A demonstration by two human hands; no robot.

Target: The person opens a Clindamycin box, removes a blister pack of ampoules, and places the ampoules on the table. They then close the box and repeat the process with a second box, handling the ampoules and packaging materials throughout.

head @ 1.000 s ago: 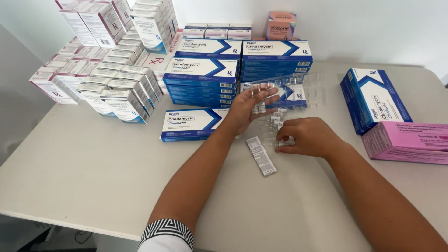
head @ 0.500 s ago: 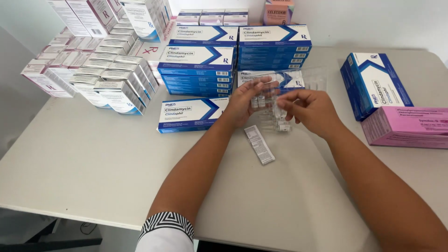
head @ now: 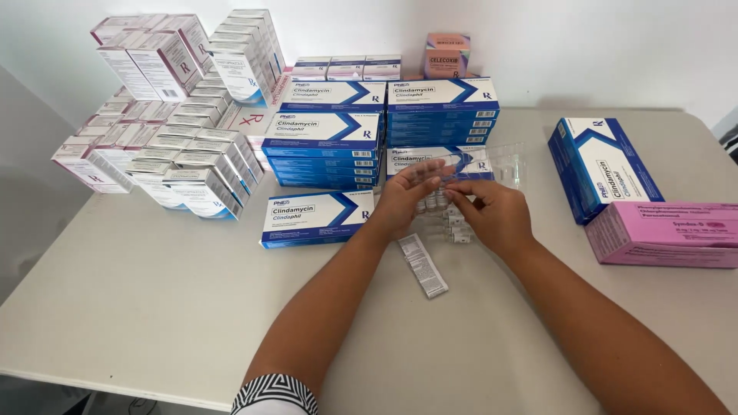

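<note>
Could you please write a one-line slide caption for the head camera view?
Left hand and right hand meet over small vials on a white table, among stacked blue-and-white cartons.

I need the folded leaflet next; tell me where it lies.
In the head view the leaflet lies flat on the table, just nearer the person than the two hands, below the left hand and right of the lone blue box.
</note>
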